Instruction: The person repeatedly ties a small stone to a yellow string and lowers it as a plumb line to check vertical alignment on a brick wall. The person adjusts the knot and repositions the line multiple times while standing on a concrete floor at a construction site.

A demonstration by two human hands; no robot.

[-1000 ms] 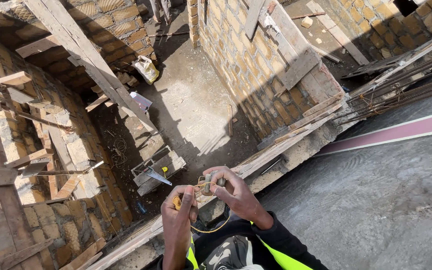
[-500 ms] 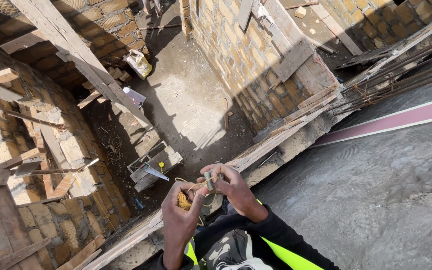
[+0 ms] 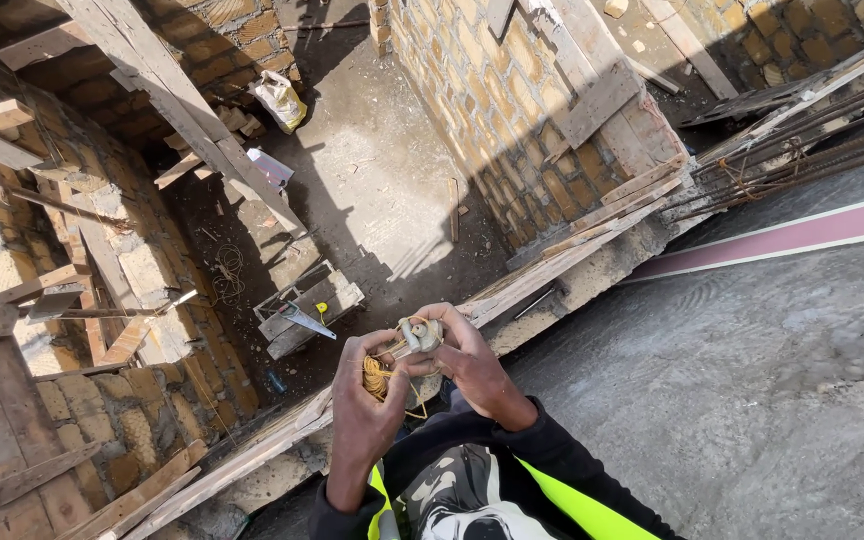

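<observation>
— Counting things, what do you see?
— Two hands. The left hand (image 3: 367, 400) has its fingers wrapped tight on one bundle of yellow string (image 3: 380, 376). The right hand (image 3: 474, 365) pinches one small metal weight (image 3: 420, 335), right in front of the chest.
— And around them?
— One grey concrete slab (image 3: 752, 400), wooden planks (image 3: 552, 270) along its edge, brick walls (image 3: 492, 110) and a dirt floor (image 3: 372, 170) far below.

I have one view only, worn on the head. It looks steeply down past a slab edge (image 3: 592, 275) at a floor (image 3: 382, 170) far below, my hands close beneath.
</observation>
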